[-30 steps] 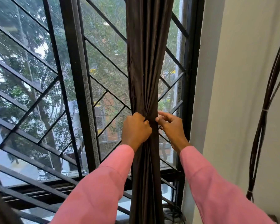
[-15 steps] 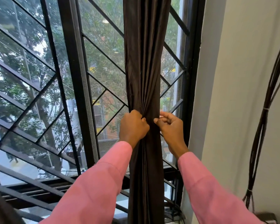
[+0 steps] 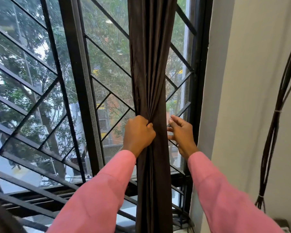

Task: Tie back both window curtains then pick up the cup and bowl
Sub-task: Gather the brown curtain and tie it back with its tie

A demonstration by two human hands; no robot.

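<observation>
Starting at our left, our left hand point(image 3: 139, 134) keeps its fingers point(image 3: 148, 126) clenched around the dark brown gathered fabric curtain point(image 3: 151, 73), pinching the folds into a tight waist right at the knuckles; above the fingers the cloth hangs in one narrow column, below them it falls straight past our pink sleeves point(image 3: 97, 195). Moving right, our right hand point(image 3: 181, 133) has changed: half a second ago its fingers were closed against the bunch, and now they are spread and off the cloth, just beside its right edge, in front of the black metal window grille point(image 3: 181, 113). We judge that the hand is freeing itself to fetch or wrap a tie, though no tie-back shows anywhere. So this curtain is gathered but not yet fastened. The cup and bowl are not in view.
</observation>
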